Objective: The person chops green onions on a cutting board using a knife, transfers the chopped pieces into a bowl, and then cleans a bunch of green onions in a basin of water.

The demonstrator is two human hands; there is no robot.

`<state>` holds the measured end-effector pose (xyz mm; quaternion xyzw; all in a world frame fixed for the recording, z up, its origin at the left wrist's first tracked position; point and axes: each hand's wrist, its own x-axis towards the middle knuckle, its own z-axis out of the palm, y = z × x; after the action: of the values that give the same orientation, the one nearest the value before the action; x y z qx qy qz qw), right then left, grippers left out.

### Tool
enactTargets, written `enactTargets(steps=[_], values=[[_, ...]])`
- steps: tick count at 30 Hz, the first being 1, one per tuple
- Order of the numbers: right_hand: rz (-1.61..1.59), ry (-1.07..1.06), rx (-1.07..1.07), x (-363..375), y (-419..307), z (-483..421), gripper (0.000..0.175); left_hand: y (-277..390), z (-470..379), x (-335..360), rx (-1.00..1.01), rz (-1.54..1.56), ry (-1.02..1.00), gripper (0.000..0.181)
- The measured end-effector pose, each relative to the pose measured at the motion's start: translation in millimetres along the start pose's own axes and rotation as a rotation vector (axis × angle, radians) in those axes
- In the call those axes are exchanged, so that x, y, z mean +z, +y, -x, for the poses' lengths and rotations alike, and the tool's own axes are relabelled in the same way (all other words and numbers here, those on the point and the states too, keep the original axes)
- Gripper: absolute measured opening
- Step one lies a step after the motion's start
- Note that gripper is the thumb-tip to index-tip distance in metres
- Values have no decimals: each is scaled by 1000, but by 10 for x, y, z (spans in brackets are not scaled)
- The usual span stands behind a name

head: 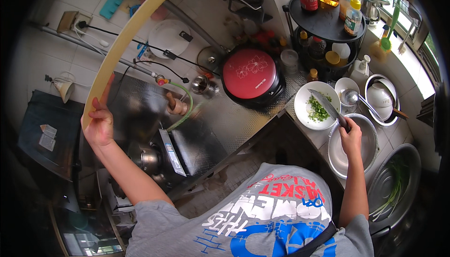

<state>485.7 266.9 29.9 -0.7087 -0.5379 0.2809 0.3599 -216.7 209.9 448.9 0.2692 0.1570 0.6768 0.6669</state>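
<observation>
My left hand (100,127) grips the lower end of a pale yellow cutting board (123,42), held up nearly edge-on at the left. In my right hand (351,137) is the dark handle of a kitchen knife (326,105). Its blade reaches over a white bowl (301,119); whether it touches the bowl is hard to tell. Chopped green onion (317,113) lies inside that bowl. Below the knife hand, a metal basin (335,164) stands on the tiled counter. Long green onion stalks (392,197) rest in a larger metal basin (416,165).
A red-lidded electric griddle (248,72) occupies the counter corner. Bottles crowd a black tiered rack (327,28). Beside the white bowl are a small bowl with a ladle (350,97) and stacked bowls (379,97). A gas stove (191,158) and wooden mortar (178,107) sit left.
</observation>
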Motion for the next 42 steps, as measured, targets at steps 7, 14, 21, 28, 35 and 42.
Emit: enactTargets(steps=[7,14,21,28,35,42], values=[[-4,1,21,1,-195,88,43,158,-57,-187,-45,82,-17,85],[-28,4,-28,-35,85,-35,43,-216,378,-1399,148,-141,117,51],[0,-40,19,-303,458,-195,44,-1829,1520,-3069,232,-499,501,69],[43,-130,40,-609,658,-530,39,-2726,2691,-3813,-85,-343,642,72],[142,-152,-14,-748,750,-895,38,-2998,2895,-4242,-338,-222,699,62],[152,-105,38,-842,530,-636,43,-2880,2767,-4761,-468,-186,771,60]])
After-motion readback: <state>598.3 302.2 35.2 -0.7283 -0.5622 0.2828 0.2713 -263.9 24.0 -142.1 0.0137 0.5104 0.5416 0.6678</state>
